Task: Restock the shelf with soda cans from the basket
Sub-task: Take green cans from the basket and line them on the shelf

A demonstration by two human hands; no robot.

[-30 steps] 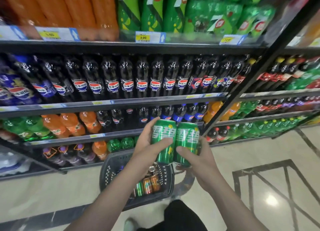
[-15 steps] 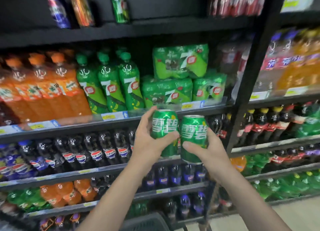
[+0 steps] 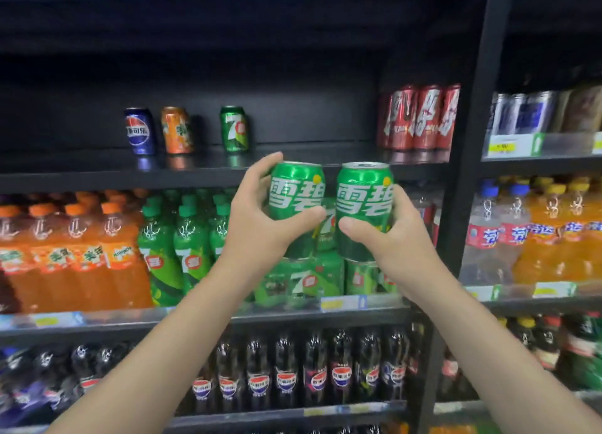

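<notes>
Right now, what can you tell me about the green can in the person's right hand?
The green can in the right hand looks like shiny metal, with big white characters and a small yellow dot on its side and a silvery top rim. It stands upright, lifted in front of the dark can shelf. The right hand curls around its lower half, thumb across the front. It sits right beside the other green can; whether they touch is unclear.

I see a black metal shelf board (image 3: 293, 170) carrying 3 upright cans: a blue cola can (image 3: 140, 130) at 9 o'clock, an orange soda can (image 3: 177, 129) just beside it, and a green lemon-lime can (image 3: 234, 128) toward 3 o'clock. 4 red cola cans (image 3: 418, 117) stand touching one another at far 3 o'clock.
</notes>
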